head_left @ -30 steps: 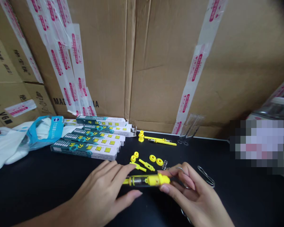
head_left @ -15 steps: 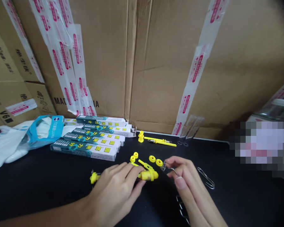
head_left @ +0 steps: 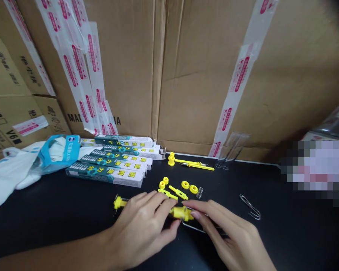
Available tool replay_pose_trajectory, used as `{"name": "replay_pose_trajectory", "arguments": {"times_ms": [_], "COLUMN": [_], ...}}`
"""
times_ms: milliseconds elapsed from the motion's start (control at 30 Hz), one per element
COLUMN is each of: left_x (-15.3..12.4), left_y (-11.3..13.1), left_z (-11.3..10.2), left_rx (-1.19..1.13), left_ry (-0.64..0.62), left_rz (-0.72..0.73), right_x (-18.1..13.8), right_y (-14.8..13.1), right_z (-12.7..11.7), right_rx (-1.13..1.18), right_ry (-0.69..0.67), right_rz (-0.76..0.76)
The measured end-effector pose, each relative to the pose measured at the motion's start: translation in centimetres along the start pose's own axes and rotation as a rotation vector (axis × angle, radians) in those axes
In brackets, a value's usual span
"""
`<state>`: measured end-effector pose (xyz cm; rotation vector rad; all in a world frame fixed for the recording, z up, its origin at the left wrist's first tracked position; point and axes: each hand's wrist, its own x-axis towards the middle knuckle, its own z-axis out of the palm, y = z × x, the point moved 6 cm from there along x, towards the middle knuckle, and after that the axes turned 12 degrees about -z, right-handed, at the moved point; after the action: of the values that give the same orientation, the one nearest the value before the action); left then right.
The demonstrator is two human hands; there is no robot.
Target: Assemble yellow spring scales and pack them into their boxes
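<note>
My left hand [head_left: 147, 216] is closed around a tubular spring scale with yellow ends, lying crosswise low over the black table. Its yellow end cap [head_left: 119, 203] sticks out on the left; on the right its yellow end piece [head_left: 183, 213] shows past my fingertips. Most of the tube is covered by the hand. My right hand [head_left: 228, 222] pinches a bent metal wire hook [head_left: 194, 227] against that right end. Whether the wire sits in the end piece cannot be made out. Just beyond lie yellow rings [head_left: 185, 184], small springs [head_left: 199, 192] and flat yellow slotted pieces [head_left: 178, 192].
A metal hook [head_left: 250, 207] lies to the right. Yellow rods [head_left: 197, 164] and clear tubes [head_left: 228, 152] are at the back. Stacked spring scale boxes [head_left: 107, 174] and a blue-white plastic bag [head_left: 59, 152] occupy the left. A cardboard wall [head_left: 130, 75] stands behind.
My right hand has moved left and slightly down, bringing the wire hook to the scale's right end. The springs near its fingers now lie on the table. The view has shifted slightly.
</note>
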<state>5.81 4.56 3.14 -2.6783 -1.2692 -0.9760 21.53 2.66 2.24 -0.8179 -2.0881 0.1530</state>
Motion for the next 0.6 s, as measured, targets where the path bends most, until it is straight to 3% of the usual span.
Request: {"name": "replay_pose_trajectory", "arguments": {"times_ms": [600], "left_x": [0.12], "left_y": [-0.05], "left_z": [-0.5], "left_rx": [-0.07], "left_ry": [0.04], "left_rz": [0.002], "right_x": [0.28], "right_y": [-0.93], "right_z": [0.12], "right_rx": [-0.243], "right_ry": [-0.086], "right_rz": [-0.138]}}
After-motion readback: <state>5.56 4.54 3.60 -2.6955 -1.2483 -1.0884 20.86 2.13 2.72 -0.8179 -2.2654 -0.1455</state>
